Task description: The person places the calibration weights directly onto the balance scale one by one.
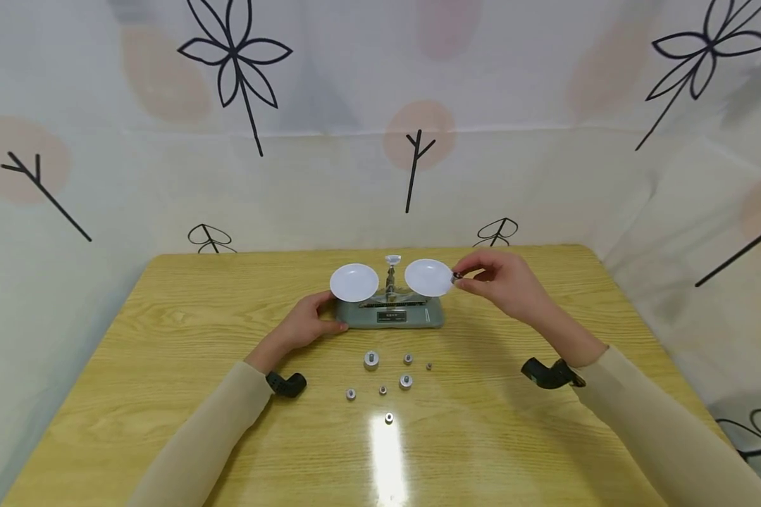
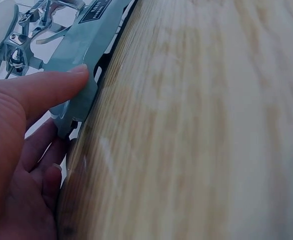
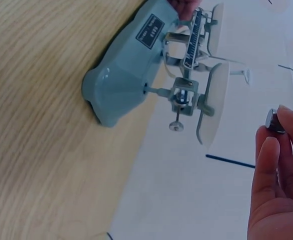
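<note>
A balance scale [image 1: 390, 317] with a grey-green base and two white pans stands near the back of the table. My left hand [image 1: 304, 322] grips the left end of its base; in the left wrist view the thumb [image 2: 61, 86] lies along the front and the other fingers are behind. My right hand [image 1: 504, 282] pinches a small metal weight [image 3: 273, 121] between thumb and fingers. In the head view that weight is at the outer edge of the right pan [image 1: 428, 277]; the right wrist view shows it held above the pan, apart from it. The left pan [image 1: 354, 283] holds nothing.
Several metal weights of different sizes stand in front of the scale, among them a large one [image 1: 370, 361], a medium one [image 1: 406, 382] and a tiny one [image 1: 429, 366]. The wooden table [image 1: 228, 303] ends at a patterned cloth backdrop [image 1: 330, 190].
</note>
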Available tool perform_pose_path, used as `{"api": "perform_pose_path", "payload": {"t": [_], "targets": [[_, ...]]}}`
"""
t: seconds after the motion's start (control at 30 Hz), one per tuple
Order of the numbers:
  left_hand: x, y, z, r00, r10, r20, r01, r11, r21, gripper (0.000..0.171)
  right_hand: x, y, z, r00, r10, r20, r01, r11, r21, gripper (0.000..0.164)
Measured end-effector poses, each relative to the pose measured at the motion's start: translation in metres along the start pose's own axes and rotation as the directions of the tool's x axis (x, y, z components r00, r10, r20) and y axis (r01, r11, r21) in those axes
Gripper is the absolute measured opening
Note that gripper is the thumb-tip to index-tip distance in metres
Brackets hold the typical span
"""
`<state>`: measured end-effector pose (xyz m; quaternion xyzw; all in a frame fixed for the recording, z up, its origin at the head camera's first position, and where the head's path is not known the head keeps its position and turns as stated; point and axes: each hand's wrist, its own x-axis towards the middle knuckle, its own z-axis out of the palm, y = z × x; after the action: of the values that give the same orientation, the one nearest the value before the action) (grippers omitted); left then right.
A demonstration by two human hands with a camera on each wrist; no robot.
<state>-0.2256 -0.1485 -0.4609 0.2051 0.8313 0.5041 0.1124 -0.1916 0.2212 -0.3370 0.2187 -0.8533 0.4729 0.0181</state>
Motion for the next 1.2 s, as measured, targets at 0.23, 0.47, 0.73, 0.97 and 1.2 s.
{"api": "perform_pose_path", "payload": {"t": [0.23, 0.47, 0.73, 0.97, 1.2], "targets": [[-0.002, 0.001, -0.001, 1.000, -0.012, 0.010, 0.012, 1.000, 0.004, 0.074, 0.010, 0.005, 0.000, 1.000, 0.026, 0.012, -0.025, 0.998, -0.051, 0.017], [-0.005, 0.004, 0.000, 1.000, -0.016, 0.005, 0.016, 1.000, 0.000, 0.074, 0.021, 0.011, 0.002, 0.998, 0.028, 0.051, -0.023, 0.996, -0.088, 0.018], [-0.008, 0.005, 0.003, 1.000, -0.021, -0.002, 0.021, 1.000, 0.014, 0.073, 0.034, 0.015, 0.010, 0.992, 0.051, 0.117, -0.038, 0.993, -0.109, 0.020], [-0.009, 0.005, 0.003, 1.000, -0.014, -0.006, 0.014, 1.000, 0.001, 0.072, 0.045, 0.018, 0.017, 0.987, 0.072, 0.142, -0.053, 0.989, -0.136, 0.018], [-0.007, 0.003, 0.004, 1.000, -0.003, -0.011, 0.003, 1.000, 0.003, 0.070, 0.048, 0.022, 0.021, 0.984, 0.104, 0.146, -0.083, 0.987, -0.141, 0.019]]}}
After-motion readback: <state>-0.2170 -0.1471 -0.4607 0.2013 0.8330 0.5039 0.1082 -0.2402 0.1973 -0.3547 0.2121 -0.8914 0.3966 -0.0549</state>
